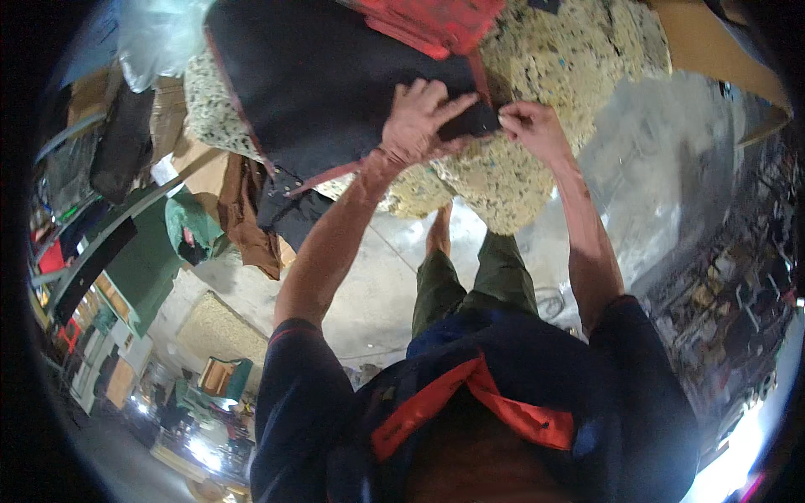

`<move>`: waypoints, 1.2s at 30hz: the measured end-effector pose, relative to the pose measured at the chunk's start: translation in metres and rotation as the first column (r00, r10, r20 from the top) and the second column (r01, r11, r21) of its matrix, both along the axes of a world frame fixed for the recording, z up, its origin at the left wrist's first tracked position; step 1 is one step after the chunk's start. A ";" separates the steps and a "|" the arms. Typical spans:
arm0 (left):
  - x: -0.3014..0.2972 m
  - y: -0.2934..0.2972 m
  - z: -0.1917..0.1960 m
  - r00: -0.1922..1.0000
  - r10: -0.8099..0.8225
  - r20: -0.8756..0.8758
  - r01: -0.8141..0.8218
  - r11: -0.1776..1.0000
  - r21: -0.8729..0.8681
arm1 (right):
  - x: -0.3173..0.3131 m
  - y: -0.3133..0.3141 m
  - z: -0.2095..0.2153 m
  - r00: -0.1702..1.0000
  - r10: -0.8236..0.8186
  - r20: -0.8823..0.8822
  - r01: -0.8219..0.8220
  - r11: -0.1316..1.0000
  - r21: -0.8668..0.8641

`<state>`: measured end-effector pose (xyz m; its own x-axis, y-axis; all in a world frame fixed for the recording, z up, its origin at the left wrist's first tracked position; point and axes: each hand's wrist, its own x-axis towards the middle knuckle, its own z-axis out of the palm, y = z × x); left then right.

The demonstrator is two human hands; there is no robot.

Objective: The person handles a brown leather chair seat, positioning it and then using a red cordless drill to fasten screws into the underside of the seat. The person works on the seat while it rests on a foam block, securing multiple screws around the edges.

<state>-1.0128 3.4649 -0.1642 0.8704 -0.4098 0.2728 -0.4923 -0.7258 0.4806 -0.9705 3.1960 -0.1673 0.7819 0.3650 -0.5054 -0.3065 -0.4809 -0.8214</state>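
Observation:
A black fabric panel (310,80) with reddish edging lies over speckled foam (562,75). My left hand (419,121) rests on the panel near its right corner, fingers spread, palm down. Just right of that corner, my right hand (532,127) is closed in a pinch at the panel's edge; whatever sits between its fingertips is too small to make out. Bright red material (436,25) lies across the panel's far edge, beyond my hands.
Clear plastic sheeting (159,38) hangs at the far left, above brown cloth (243,210). A green bag (191,226) stands lower down. Cardboard (713,50) curves at the far right. Cluttered dark items (721,285) line the right side. A foam slab (220,331) lies on the floor.

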 end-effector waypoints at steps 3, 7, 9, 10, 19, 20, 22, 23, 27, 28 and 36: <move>-0.001 0.001 -0.001 0.992 -0.058 -0.110 0.061 0.998 0.025 | -0.003 -0.005 -0.006 0.997 0.041 0.064 -0.030 0.985 -0.170; -0.002 0.003 0.004 0.999 -0.050 0.022 0.050 0.999 -0.009 | -0.003 -0.008 -0.014 0.993 -0.106 -0.060 0.103 0.994 -0.047; -0.004 0.002 0.004 0.999 -0.031 0.012 0.031 0.999 0.015 | -0.001 -0.011 -0.019 1.000 -0.023 -0.004 0.023 1.000 0.010; -0.004 0.001 0.003 1.000 -0.007 0.004 0.007 1.000 0.020 | 0.000 -0.012 -0.021 0.999 -0.049 -0.011 0.049 0.999 0.002; -0.005 -0.001 -0.002 1.000 0.029 0.004 -0.029 1.000 -0.003 | -0.001 -0.012 -0.023 0.997 -0.077 -0.016 0.078 0.996 0.051; -0.005 -0.001 -0.001 1.000 0.027 0.002 -0.027 1.000 0.004 | 0.000 -0.012 -0.023 0.997 -0.078 -0.028 0.080 0.994 0.077; -0.004 0.000 0.000 1.000 0.024 0.003 -0.024 1.000 0.008 | -0.001 -0.012 -0.024 0.998 -0.057 0.004 0.057 0.997 0.054; -0.004 0.001 0.000 1.000 0.022 0.006 -0.022 1.000 0.005 | -0.001 -0.013 -0.025 0.998 -0.058 0.001 0.057 0.996 0.070; -0.004 0.000 0.002 1.000 0.024 0.004 -0.024 1.000 0.017 | 0.002 -0.012 -0.022 0.997 -0.052 -0.049 0.054 0.997 0.047; -0.003 0.000 0.003 0.998 0.007 -0.058 -0.005 0.999 0.037 | 0.003 -0.010 -0.017 0.997 -0.040 -0.062 0.042 0.999 0.031; -0.004 -0.003 0.002 0.996 0.036 -0.081 -0.032 0.998 0.045 | 0.040 0.066 0.074 0.747 0.072 0.661 0.018 0.992 -0.127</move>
<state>-1.0168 3.4615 -0.1619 0.9027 -0.3895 0.1827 -0.4273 -0.7626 0.4857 -0.9307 3.2618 -0.0930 0.9263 0.3641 0.0967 0.3087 -0.5866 -0.7487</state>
